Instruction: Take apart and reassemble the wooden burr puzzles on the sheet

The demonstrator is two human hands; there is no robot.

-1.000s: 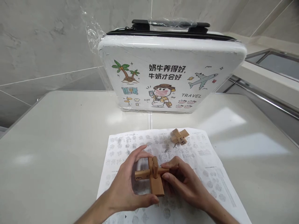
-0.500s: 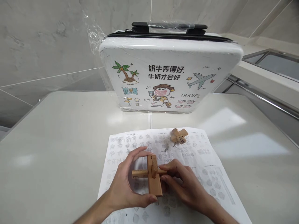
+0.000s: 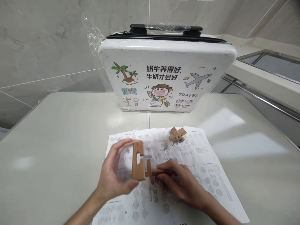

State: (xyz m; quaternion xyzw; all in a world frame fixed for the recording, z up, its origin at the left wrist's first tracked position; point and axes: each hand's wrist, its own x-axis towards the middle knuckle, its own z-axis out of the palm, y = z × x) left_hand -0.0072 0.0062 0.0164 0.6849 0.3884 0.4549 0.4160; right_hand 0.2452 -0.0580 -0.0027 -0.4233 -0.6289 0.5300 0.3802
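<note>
My left hand grips a flat wooden puzzle piece by its two ends, thumb below and fingers above. A slot is cut into that piece, and it stands nearly upright. My right hand pinches a wooden rod that has another flat wooden piece across it. These lie just right of the slotted piece; whether they touch it I cannot tell. Beyond the hands, a crossed wooden burr puzzle with handwritten marks rests on the printed paper sheet.
A white hard-shell case with cartoon prints, wrapped in clear plastic, stands at the back of the pale table. A tiled wall rises behind it. At the right is a metal rail.
The slotted piece has come off the rod and moved left and up with my left hand. My right hand still pinches the rod with its crosspiece. The view has shifted slightly.
</note>
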